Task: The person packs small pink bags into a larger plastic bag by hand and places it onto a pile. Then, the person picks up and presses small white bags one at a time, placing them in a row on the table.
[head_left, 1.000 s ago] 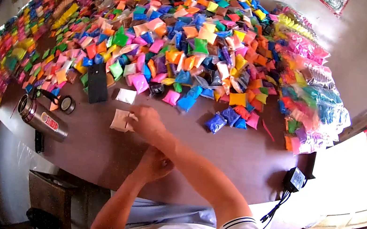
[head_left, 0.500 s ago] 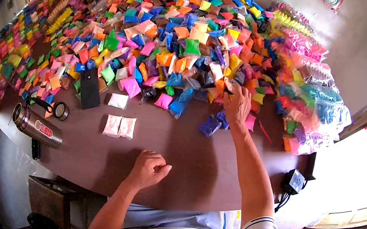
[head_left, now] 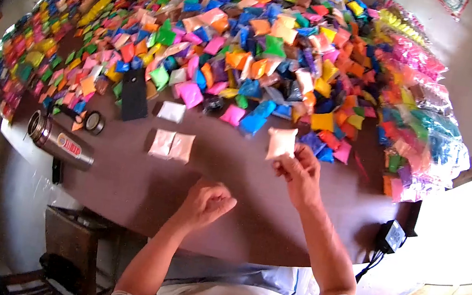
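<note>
Between its thumb and fingers, my right hand (head_left: 300, 172) pinches a pale peach packet (head_left: 281, 144), held over the brown table just in front of the heap. My left hand (head_left: 208, 203) is curled closed near the front of the table, and whether anything is inside its fingers is hidden. Two pale pink packets (head_left: 171, 145) lie side by side on the table, up and left of my left hand. A white packet (head_left: 172, 112) lies just behind them.
A large heap of colourful packets (head_left: 239, 44) covers the back of the table (head_left: 235, 233). Clear bags of packets (head_left: 427, 133) stand at the right. A black phone (head_left: 134, 94), steel flask (head_left: 63, 143) and round lid (head_left: 94, 122) are at the left. A black device (head_left: 392, 236) sits at the right edge.
My right hand has come back from the heap toward me with the pale peach packet in its fingers. My left hand stays curled. The camera view has shifted a little.
</note>
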A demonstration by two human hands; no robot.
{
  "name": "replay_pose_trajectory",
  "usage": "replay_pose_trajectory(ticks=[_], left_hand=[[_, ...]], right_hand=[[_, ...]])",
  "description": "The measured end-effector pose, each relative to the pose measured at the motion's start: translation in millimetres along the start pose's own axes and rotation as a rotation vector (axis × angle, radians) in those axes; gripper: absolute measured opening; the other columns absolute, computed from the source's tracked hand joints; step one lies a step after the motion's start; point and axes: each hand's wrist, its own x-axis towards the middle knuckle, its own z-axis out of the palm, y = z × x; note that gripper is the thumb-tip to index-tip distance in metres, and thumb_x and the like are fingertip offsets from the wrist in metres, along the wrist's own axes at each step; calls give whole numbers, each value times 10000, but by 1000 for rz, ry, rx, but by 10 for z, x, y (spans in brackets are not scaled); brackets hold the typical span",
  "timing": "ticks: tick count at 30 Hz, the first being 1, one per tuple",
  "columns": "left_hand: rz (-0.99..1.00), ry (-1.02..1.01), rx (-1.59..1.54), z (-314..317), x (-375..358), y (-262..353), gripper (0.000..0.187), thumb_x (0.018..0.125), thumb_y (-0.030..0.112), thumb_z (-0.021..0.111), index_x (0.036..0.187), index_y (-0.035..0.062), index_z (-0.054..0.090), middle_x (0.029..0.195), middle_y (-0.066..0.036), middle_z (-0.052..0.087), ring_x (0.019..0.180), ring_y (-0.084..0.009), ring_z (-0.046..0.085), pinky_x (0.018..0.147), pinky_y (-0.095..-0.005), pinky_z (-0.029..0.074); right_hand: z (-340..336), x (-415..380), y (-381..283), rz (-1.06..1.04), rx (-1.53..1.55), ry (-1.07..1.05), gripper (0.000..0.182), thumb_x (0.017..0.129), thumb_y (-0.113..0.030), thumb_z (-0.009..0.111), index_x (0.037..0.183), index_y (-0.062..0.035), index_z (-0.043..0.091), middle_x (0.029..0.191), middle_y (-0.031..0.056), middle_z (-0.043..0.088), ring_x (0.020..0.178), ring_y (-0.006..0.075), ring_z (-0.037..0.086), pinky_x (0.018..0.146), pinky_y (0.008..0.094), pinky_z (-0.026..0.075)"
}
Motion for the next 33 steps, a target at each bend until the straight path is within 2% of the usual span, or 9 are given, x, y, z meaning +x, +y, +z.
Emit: replay_pose_trajectory(ticks=[5,8,10,18,21,24,26,28,33], left_hand=[[-7,52,-56,-12,-5,16,286,916,311,644,872,29,659,716,-101,615,672,-250,585,646,-355,468],[51,164,-121,18,10,-34,482,976,470,518,902,12,649,786,-84,634,831,-191,602,719,-339,466],[65,-7,16,-57,35,-13,498,1008,461,471,933,3,651,788,-98,654,810,-204,628,704,-345,482],[50,-57,-28,-59,111,110,496,1027,425,445,893,-9,646,719,-101,663,638,-233,651,611,-353,501],[97,-72,38,-22,109,50,490,1027,417,445,854,0,635,704,-83,656,638,-231,648,619,-357,497],[169,-69,147,-16,94,5,482,1024,420,447,819,22,626,680,-64,637,652,-232,632,656,-371,478],[199,-73,208,-21,82,4,477,1021,423,449,807,36,624,667,-55,626,657,-232,621,676,-378,465],[201,-27,184,-16,79,-11,356,1002,365,481,814,90,606,667,-31,598,632,-244,597,653,-382,424],[119,-63,79,-31,87,-17,345,998,352,489,807,91,608,637,-23,591,628,-237,600,655,-385,416]], right_hand=[[495,-436,382,179,124,-233,316,880,-47,678,1162,-13,539,1094,53,633,1010,138,603,918,286,477],[524,-452,322,208,47,-312,240,907,9,621,1127,34,529,1086,96,629,1018,166,606,891,317,496],[438,-398,339,199,-43,-346,217,920,-16,620,1116,33,541,1069,103,632,999,175,611,878,318,498],[556,-337,249,237,-160,-411,326,961,-259,643,1128,18,600,915,50,642,789,139,599,690,291,505],[498,-331,324,285,-80,-454,318,935,-334,674,1067,-45,655,832,-15,648,717,60,543,589,206,387],[524,-365,324,256,-39,-376,280,943,-312,667,998,-37,672,801,-9,654,707,64,561,593,207,403],[507,-375,372,208,-81,-369,237,985,-208,598,1048,19,625,858,60,653,726,148,626,623,297,536],[541,-366,414,175,-30,-381,247,987,-214,594,1035,26,628,858,66,661,730,154,636,626,300,545],[540,-382,414,148,-18,-403,292,991,-241,586,1001,46,637,851,90,679,732,168,661,626,300,560]])
